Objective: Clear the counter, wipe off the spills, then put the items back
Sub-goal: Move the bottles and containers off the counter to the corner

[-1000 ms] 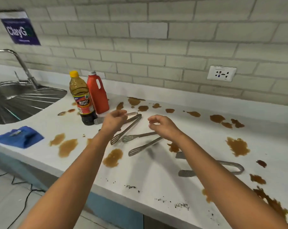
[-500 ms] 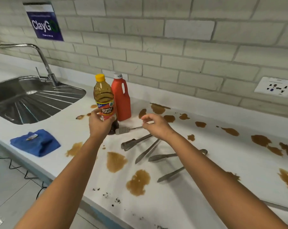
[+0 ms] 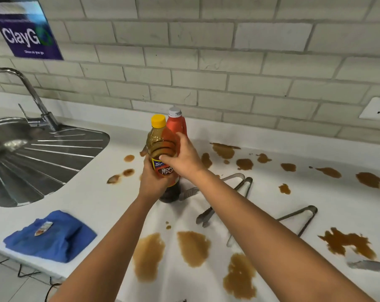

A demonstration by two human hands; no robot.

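Observation:
A yellow-capped bottle point(image 3: 158, 139) of brown liquid stands on the white counter point(image 3: 110, 205), right in front of a red bottle point(image 3: 176, 125) with a white cap. My left hand point(image 3: 155, 182) grips the yellow-capped bottle around its label. My right hand point(image 3: 184, 159) closes on the same bottle higher up, thumb across its front and fingers reaching between the two bottles. Its dark base looks level with the counter; I cannot tell whether it is lifted. Brown spills point(image 3: 193, 247) dot the counter. Metal tongs point(image 3: 242, 186) lie to the right of the bottles.
A folded blue cloth point(image 3: 54, 236) lies near the front edge at the left. The steel sink point(image 3: 32, 162) and its tap point(image 3: 33, 93) fill the far left. More tongs point(image 3: 298, 216) and a flat utensil point(image 3: 367, 265) lie at the right. A wall socket point(image 3: 378, 110) sits at the far right.
My view has swung left and closer to the bottles. My right hand moved from above the tongs onto the yellow-capped bottle, joining my left hand, which closed on it half a second ago.

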